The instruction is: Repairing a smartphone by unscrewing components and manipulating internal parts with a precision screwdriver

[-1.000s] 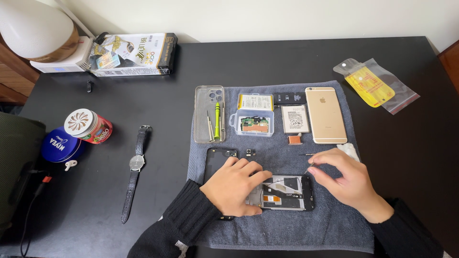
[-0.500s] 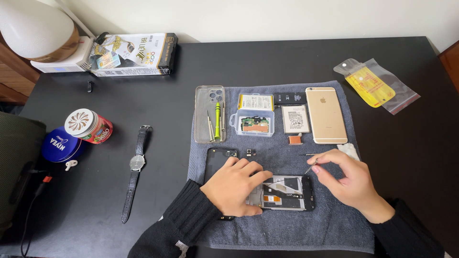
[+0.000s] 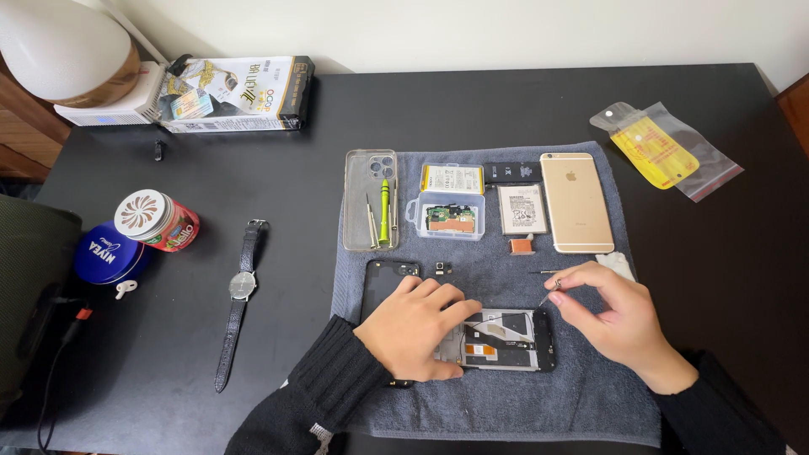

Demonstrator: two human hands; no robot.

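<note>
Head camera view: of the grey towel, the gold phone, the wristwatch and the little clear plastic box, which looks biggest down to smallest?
1. Grey towel, by far the largest.
2. Gold phone.
3. Wristwatch: longer than the phone with its strap, but much narrower, so those two are close.
4. Clear plastic box, the smallest.

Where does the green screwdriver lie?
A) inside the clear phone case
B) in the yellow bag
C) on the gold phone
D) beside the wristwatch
A: the green screwdriver rests within the clear phone case at the towel's upper left, beside thin metal tools.
</note>
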